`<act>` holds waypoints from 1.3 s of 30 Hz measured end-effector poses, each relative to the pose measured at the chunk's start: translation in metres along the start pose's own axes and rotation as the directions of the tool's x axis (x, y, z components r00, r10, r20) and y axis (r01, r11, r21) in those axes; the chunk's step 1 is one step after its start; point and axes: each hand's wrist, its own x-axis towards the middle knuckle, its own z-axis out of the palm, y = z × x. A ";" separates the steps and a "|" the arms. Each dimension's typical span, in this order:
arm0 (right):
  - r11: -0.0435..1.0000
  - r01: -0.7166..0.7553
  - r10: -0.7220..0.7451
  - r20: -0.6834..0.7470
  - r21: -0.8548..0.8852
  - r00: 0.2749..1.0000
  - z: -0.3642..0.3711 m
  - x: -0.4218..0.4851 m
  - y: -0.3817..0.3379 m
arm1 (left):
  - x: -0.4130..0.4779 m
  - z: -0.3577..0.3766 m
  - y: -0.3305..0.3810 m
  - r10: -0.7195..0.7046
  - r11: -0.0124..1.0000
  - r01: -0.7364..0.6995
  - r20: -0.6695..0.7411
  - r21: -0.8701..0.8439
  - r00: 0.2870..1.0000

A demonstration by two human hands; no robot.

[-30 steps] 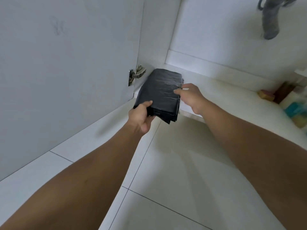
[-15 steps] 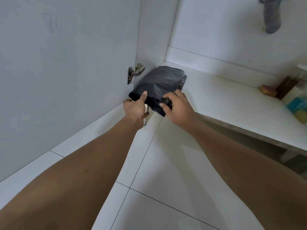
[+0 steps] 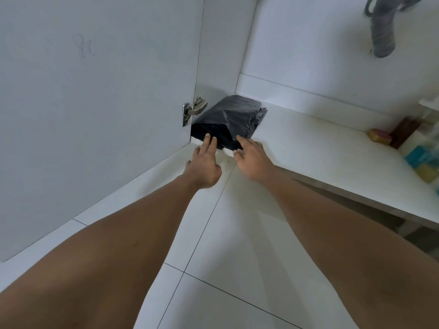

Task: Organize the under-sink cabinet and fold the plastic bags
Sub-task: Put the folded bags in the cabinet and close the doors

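1. A white open cabinet door (image 3: 95, 115) fills the left side. A metal hinge (image 3: 193, 110) sits at its lower inner edge, just beside the bags.
2. The left grip (image 3: 204, 167), a bare hand, reaches forward over the tiled floor (image 3: 237, 233). It is wide and holds nothing. Its straight fingertips (image 3: 210, 141) rest on the near edge of the bags.
3. The folded black plastic bags (image 3: 232, 119) lie as one stack in the left front corner of the cabinet floor (image 3: 320, 148). They sit against the side wall, with their near end at the front lip.
   - The stack looks light, soft and slick, with thin film layers that would likely slide apart or spring open.
   - The best hold is probably across the whole thickness at the near folded edge, with a flat palm on top to keep the layers together. The crumpled far end looks like a poor place to pinch.
4. The right grip (image 3: 251, 160), also a bare hand, is wide with loosely spread fingers and holds nothing. Its index fingertip (image 3: 240, 138) touches the near right corner of the stack.
5. Further right the cabinet floor runs on, white.
   - Well apart from the bags, near the right edge, are a small sponge (image 3: 377, 135) and some blurred bottles that cannot be made out.
   - A grey drain pipe (image 3: 382, 32) hangs above.
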 end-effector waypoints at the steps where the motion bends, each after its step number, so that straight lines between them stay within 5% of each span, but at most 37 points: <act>1: 0.999 -0.012 0.012 0.013 0.029 1.000 -0.004 -0.002 -0.002 | -0.004 -0.003 0.002 0.004 1.000 -0.004 -0.010 -0.007 1.000; 9: 0.995 -0.048 0.039 0.091 0.091 0.995 -0.046 -0.051 -0.023 | -0.037 -0.064 0.045 0.001 0.999 -0.004 -0.075 -0.034 0.997; 16: 0.990 0.068 -0.067 -0.017 0.123 0.998 -0.150 -0.062 -0.109 | -0.098 -0.183 0.123 0.092 0.993 -0.058 -0.367 0.103 0.926; 22: 0.935 0.292 -0.262 -0.166 0.199 0.951 -0.236 -0.064 -0.223 | -0.173 -0.297 0.181 0.232 0.948 -0.027 -0.632 0.316 0.739; 27: 0.870 0.427 -0.375 -0.229 0.248 0.898 -0.266 -0.072 -0.311 | -0.225 -0.381 0.193 0.346 0.904 0.052 -0.799 0.423 0.491; 32: 0.818 0.502 -0.454 -0.221 0.280 0.863 -0.263 -0.078 -0.374 | -0.256 -0.424 0.173 0.212 0.950 0.144 -0.912 0.277 0.352; 36: 0.794 0.489 -0.435 -0.224 0.362 0.872 -0.261 -0.083 -0.401 | -0.262 -0.441 0.162 -0.078 0.988 -0.083 -0.876 -0.134 0.477; 39: 0.793 0.463 -0.415 -0.205 0.396 0.887 -0.262 -0.089 -0.408 | -0.266 -0.444 0.163 -0.091 0.984 -0.084 -0.851 -0.156 0.518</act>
